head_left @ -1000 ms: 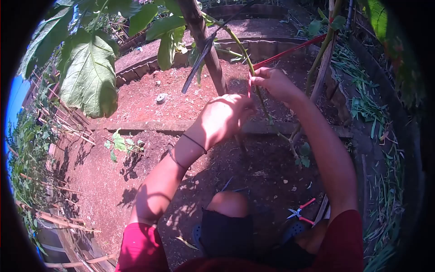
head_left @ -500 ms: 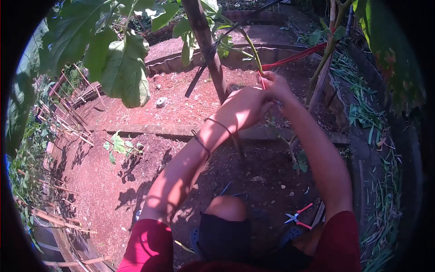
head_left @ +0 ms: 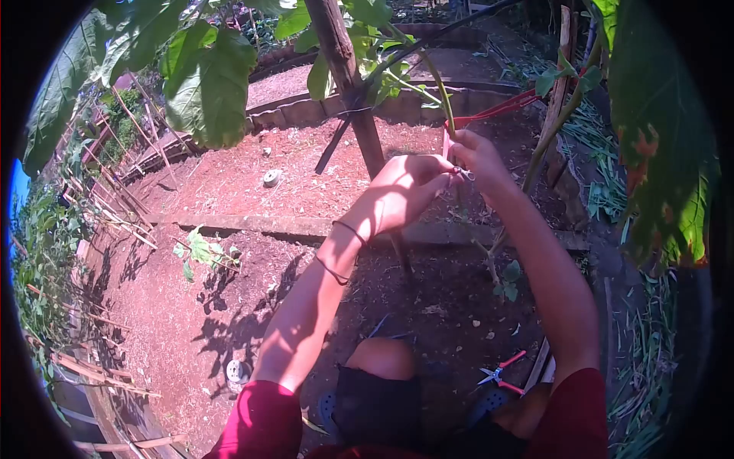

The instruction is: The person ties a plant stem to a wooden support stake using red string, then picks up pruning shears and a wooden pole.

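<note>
A red strip [head_left: 505, 109] runs from the woody stem on the right to a green stem [head_left: 437, 79], where it loops and hangs down. My left hand [head_left: 409, 191], with two dark bands at the wrist, is closed in a pinch on a twisted end of the strip. Against it, my right hand [head_left: 478, 159] is closed on the strip just below the green stem. The fingers partly hide the strip and whatever knot is there. Left of the hands leans a wooden stake [head_left: 348, 73] with a black strip [head_left: 334, 141] tied round it.
Red-handled pruning shears [head_left: 501, 375] lie on the soil by my foot. Large leaves [head_left: 210, 88] hang at upper left, and a browning leaf [head_left: 665, 145] hangs at right. A low border [head_left: 283, 223] crosses the bed. A small plant [head_left: 200, 246] grows at left.
Both hands have moved slightly down and to the right, drawing the red strip's end below the stem. The left thumb and fingers now pinch the end. The view has shifted slightly.
</note>
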The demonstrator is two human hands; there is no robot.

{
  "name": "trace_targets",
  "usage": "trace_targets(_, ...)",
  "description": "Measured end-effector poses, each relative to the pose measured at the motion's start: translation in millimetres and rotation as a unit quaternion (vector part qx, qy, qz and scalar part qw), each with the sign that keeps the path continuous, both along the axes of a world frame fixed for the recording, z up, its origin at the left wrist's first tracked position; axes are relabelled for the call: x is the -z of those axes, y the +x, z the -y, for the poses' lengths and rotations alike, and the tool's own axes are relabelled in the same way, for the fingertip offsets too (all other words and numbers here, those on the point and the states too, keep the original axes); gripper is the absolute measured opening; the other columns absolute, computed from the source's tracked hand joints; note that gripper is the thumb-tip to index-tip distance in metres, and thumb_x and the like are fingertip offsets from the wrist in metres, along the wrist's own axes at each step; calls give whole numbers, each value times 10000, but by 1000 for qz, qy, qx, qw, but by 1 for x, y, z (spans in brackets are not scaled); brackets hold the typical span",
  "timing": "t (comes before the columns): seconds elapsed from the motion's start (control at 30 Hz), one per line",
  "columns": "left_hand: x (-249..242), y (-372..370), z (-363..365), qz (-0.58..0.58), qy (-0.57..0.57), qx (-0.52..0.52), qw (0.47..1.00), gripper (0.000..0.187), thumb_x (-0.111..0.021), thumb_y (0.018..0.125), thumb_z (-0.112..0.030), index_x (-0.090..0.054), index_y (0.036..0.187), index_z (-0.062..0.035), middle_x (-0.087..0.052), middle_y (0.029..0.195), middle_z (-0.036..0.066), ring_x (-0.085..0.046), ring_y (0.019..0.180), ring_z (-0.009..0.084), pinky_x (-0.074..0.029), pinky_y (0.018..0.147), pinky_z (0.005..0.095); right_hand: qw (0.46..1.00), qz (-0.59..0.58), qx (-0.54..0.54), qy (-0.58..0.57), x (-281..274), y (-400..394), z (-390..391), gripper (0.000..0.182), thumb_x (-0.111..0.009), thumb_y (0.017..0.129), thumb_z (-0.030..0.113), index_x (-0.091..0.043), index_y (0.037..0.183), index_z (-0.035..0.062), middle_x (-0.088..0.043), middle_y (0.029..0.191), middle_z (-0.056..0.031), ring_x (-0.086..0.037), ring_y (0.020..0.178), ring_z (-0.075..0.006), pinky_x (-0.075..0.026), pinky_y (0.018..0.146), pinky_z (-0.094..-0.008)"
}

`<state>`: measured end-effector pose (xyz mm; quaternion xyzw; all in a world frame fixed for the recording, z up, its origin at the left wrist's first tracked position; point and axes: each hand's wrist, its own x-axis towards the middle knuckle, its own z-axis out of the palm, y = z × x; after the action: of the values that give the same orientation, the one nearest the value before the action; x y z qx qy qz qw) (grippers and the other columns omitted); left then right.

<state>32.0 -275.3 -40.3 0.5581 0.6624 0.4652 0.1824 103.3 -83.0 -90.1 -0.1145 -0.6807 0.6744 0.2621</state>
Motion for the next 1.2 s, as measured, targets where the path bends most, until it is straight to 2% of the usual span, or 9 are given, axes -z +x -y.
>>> trace_targets(0.03, 1, -2, 4, 66, -36, -1, 997, 307, -647, 991, -240, -716, 1190, -17, -768, 1027, 83, -711, 952, 170, -539, 851, 346, 1000, 2, 0, 0, -1, 2, 1, 160, -595, 1018, 111, -670, 1150, 61, -681, 992, -18, -636, 893, -92, -487, 776, -254)
trace_targets(0.13, 8, 2, 0, 47, 3, -20, 999, 288, -635, 1007, -225, -713, 1189, -15, -753, 1085, 86, -702, 962, 149, -537, 855, 308, 999, 25, -31, -24, -7, 4, 2, 144, -606, 1019, 93, -682, 1139, 68, -682, 993, -6, -632, 893, -93, -478, 804, -262)
trace_targets(0.2, 11, 11, -7, 123, 134, -22, 983, 282, -675, 1005, -233, -729, 1188, -25, -750, 1016, 38, -653, 963, 90, -503, 870, 289, 999, 27, -42, -21, -5, 3, 2, 148, -599, 1016, 76, -685, 1136, 75, -680, 984, -1, -619, 874, -88, -470, 788, -262)
trace_targets(0.63, 22, 56, -39, 46, 226, -110, 967, 205, -656, 1028, -182, -706, 1154, -29, -712, 1007, 59, -642, 952, 96, -501, 872, 279, 971, -81, -161, -159, 4, 9, 4, 188, -650, 973, 101, -629, 1158, 69, -666, 1056, -28, -663, 970, -129, -542, 862, -294)
trace_targets(0.8, 22, 48, -30, 83, 210, -97, 969, 191, -656, 1027, -150, -699, 1148, -8, -727, 1007, 72, -646, 927, 90, -511, 823, 262, 992, 23, -122, 6, -24, 24, 8, 287, -635, 966, 61, -599, 1249, 31, -677, 1079, -60, -676, 989, -149, -549, 850, -306)
trace_targets(0.83, 24, 47, -28, 76, 187, -105, 974, 181, -659, 1023, -134, -698, 1146, -7, -729, 1009, 66, -647, 920, 87, -513, 801, 255, 989, 16, -83, 125, -29, 27, 10, 270, -637, 966, 60, -618, 1231, 14, -695, 1052, -78, -686, 956, -155, -553, 824, -316)
trace_targets(0.97, 26, 43, -22, 94, 264, -108, 954, 154, -668, 1010, -87, -693, 1137, -4, -677, 883, 20, -580, 810, 59, -482, 709, 244, 917, 115, 83, 373, -79, 43, 23, 195, -638, 974, 60, -688, 1148, -12, -736, 941, -127, -705, 848, -158, -549, 746, -341)
trace_targets(1.13, 31, 44, -17, 137, 196, -109, 965, 205, -682, 1016, -163, -687, 1135, 5, -647, 860, -3, -544, 793, 50, -453, 691, 231, 930, -70, 193, 305, -131, 36, 49, 150, -634, 977, 72, -719, 1084, 9, -714, 879, -82, -668, 734, -148, -523, 703, -322)
trace_targets(1.2, 31, 43, -15, 158, 195, -102, 962, 208, -682, 1017, -171, -685, 1128, 5, -638, 842, -7, -540, 783, 55, -455, 697, 238, 834, -58, 256, 486, -145, 20, 53, 176, -673, 959, 126, -713, 1105, 36, -696, 970, -89, -692, 770, -218, -540, 715, -360)
